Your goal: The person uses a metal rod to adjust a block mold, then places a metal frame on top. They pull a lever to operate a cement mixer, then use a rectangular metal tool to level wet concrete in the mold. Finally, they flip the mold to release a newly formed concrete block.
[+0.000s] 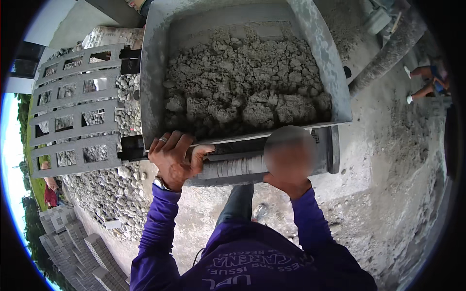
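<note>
A grey metal hopper (155, 63) stands in front of me, filled with damp, lumpy concrete mix (247, 82). My left hand (174, 159), with a ring and a wristwatch, grips the hopper's front rim near its left corner, fingers curled over the edge. My right hand (290, 185) reaches to the grey ribbed machine part (233, 167) under the rim. A blurred patch hides its fingers, so its grip cannot be judged. Both my arms are in purple sleeves.
Grey concrete vent blocks (73, 106) with rectangular holes stand in rows at the left, over a gravel pile (109, 194). Stacked blocks (73, 242) lie lower left, near a person in red (49, 195). Another person's legs (427, 82) show at the upper right beside a thick pipe (388, 53).
</note>
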{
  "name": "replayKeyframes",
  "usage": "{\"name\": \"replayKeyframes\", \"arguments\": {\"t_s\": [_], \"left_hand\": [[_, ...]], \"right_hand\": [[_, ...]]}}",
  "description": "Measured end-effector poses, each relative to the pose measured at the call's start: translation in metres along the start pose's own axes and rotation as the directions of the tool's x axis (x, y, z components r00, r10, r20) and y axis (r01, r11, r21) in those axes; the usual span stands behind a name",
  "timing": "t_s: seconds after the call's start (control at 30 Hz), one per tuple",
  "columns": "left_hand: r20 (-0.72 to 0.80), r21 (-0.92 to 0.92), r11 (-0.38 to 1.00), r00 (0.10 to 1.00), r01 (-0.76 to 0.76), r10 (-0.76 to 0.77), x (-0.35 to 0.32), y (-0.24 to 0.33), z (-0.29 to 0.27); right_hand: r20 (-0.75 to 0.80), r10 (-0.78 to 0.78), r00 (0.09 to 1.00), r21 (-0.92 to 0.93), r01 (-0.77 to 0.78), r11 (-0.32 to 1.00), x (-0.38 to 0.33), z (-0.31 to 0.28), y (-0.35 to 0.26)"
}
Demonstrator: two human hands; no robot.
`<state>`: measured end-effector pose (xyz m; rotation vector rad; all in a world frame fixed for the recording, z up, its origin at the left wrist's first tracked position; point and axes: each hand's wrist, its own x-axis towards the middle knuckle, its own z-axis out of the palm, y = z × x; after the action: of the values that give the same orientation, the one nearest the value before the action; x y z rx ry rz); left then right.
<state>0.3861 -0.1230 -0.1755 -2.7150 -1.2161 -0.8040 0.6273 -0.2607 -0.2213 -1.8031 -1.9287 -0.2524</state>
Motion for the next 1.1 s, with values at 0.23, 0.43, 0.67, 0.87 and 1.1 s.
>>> {"name": "replayKeyframes", "arguments": {"t_s": [0.23,0.43,0.67,0.87,1.1], "left_hand": [[0.026,0.093,0.987,0.990,0.135,-0.138,0.204,-0.100,0.091],[0.252,0.168,0.937,0.905,0.307,-0.342,0.241,-0.114,0.092],[0.233,0.047,0.973,0.945,0.227,-0.231,0.052,-0.017,-0.010],[0.066,-0.034,0.997,0.995,0.074,-0.072,-0.081,0.062,-0.056],[0.025,-0.064,0.992,0.994,0.108,-0.107,-0.071,0.050,-0.057]], "right_hand": [[-0.112,-0.091,0.989,-0.114,0.079,0.990,0.213,0.091,0.112],[0.449,0.125,0.885,-0.103,-0.088,0.991,0.266,0.071,0.115],[0.635,0.083,0.768,-0.018,-0.092,0.996,0.090,-0.021,0.018],[0.624,0.072,0.778,0.066,-0.145,0.987,-0.102,-0.091,-0.064],[0.031,0.036,0.999,-0.038,-0.035,0.999,-0.067,-0.051,-0.048]]}}
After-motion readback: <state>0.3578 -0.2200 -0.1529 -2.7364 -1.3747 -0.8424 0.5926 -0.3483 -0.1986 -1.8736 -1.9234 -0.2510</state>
